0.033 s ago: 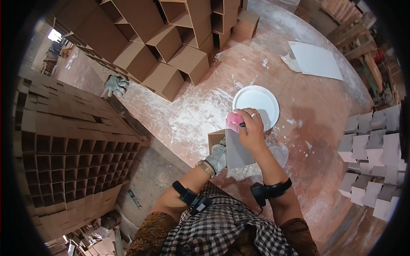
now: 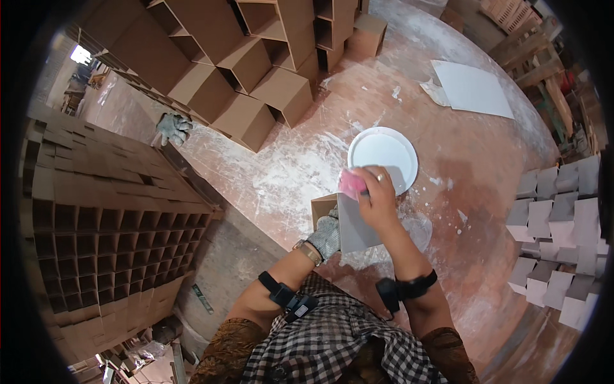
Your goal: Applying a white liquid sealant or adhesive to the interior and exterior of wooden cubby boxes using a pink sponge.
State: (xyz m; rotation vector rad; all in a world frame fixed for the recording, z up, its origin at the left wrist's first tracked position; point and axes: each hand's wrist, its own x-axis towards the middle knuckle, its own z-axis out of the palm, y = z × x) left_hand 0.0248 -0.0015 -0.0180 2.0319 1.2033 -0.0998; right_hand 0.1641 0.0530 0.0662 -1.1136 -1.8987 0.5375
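Your right hand (image 2: pixel 378 197) pinched a pink sponge (image 2: pixel 351 184) at the edge of a box (image 2: pixel 356 224), your gloved left hand (image 2: pixel 327 235) was partly inside, grip untellable, and one face looked coated while stacked brown boxes (image 2: pixel 245 120) looked bare.

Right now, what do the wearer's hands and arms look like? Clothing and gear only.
Left hand: grey knit glove, gold-toned wristband at the wrist. Right hand: no glove, pale ring on one finger. Each forearm has a black strap with a dark boxy device, left and right. Sleeves are brown and patterned, ending near the elbows.
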